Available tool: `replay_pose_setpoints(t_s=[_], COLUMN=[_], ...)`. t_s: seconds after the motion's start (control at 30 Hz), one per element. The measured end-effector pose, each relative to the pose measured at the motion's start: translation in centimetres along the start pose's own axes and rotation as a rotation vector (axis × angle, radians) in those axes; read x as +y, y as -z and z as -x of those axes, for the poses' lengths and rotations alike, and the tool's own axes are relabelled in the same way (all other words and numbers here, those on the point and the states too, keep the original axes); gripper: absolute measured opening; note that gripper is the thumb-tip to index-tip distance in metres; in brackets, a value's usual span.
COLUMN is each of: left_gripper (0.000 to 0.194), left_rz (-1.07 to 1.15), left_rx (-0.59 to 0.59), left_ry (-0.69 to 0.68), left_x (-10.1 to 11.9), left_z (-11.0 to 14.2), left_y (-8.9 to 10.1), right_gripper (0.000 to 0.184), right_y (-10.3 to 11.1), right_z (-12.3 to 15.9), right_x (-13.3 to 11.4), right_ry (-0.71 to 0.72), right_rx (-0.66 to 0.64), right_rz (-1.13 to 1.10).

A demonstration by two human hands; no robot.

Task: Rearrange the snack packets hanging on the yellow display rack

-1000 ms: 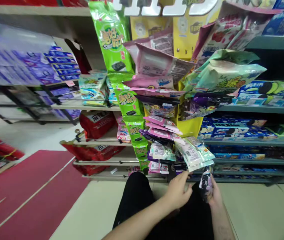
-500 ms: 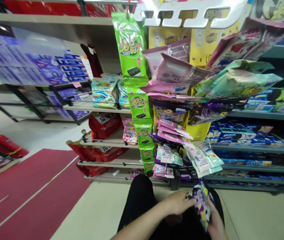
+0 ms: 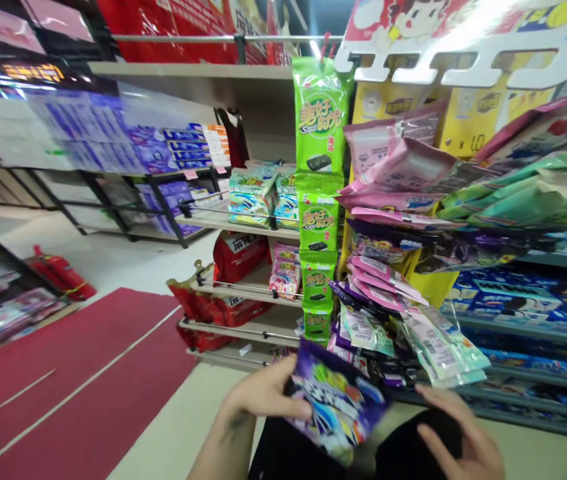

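My left hand (image 3: 263,393) grips a purple snack packet (image 3: 336,400) by its left edge and holds it up flat in front of a hanging display. My right hand (image 3: 458,437) hovers low at the right with fingers spread, holding nothing, just right of the packet. Right behind the packet hang small packets in pink, mint and purple (image 3: 388,320) on a yellow display stand (image 3: 428,283). A strip of green seaweed packets (image 3: 319,200) hangs at the stand's left side. My black-clad legs show below the hands.
Shelves of blue biscuit boxes (image 3: 523,300) run along the right. Low wire shelves (image 3: 243,290) with red bags stand left of the stand. A red floor mat (image 3: 63,387) covers the aisle at left, with purple-stocked shelves (image 3: 128,147) behind it.
The camera tilted up and left. The purple packet passed from my right hand into my left and rose toward the display. My right hand let go and opened.
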State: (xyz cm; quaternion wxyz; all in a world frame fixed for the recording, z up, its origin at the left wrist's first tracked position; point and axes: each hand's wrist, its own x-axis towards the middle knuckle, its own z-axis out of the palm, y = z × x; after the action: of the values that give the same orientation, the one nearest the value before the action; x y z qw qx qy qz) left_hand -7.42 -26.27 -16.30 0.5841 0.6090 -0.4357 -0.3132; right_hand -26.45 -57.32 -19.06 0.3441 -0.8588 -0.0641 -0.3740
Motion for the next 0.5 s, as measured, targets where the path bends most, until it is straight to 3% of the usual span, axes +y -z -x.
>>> replay_pose_setpoints(t_s=[0.1, 0.17, 0.27, 0.4, 0.47, 0.5], left_gripper=[0.061, 0.061, 0.059, 0.063, 0.065, 0.065], left_rz=[0.341, 0.477, 0.539, 0.325, 0.074, -0.053], left_rx=[0.561, 0.906, 1.236, 1.690, 1.926, 1.983], left_ry=[-0.045, -0.139, -0.281, -0.459, -0.421, -0.353], left_x=[-2.2, -3.4, -3.7, -3.3, -4.1, -4.8], left_z=[1.9, 1.6, -0.3, -1.0, 0.1, 0.9], left_y=[2.6, 3.2, 3.7, 7.0, 10.2, 11.9], right_gripper=[0.041, 0.054, 0.060, 0.054, 0.055, 0.056], right_y=[1.3, 1.3, 0.8, 0.8, 1.5, 1.9], right_z=[-7.8, -12.4, -17.1, -18.8, -18.0, -17.4], right_x=[-2.3, -2.7, -1.9, -1.3, -1.8, -2.2], right_ry=[0.286, 0.329, 0.350, 0.323, 0.336, 0.339], right_rx=[0.119, 0.040, -0.147, -0.289, -0.279, -0.249], right_rz=[0.268, 0.360, 0.507, 0.597, 0.556, 0.505])
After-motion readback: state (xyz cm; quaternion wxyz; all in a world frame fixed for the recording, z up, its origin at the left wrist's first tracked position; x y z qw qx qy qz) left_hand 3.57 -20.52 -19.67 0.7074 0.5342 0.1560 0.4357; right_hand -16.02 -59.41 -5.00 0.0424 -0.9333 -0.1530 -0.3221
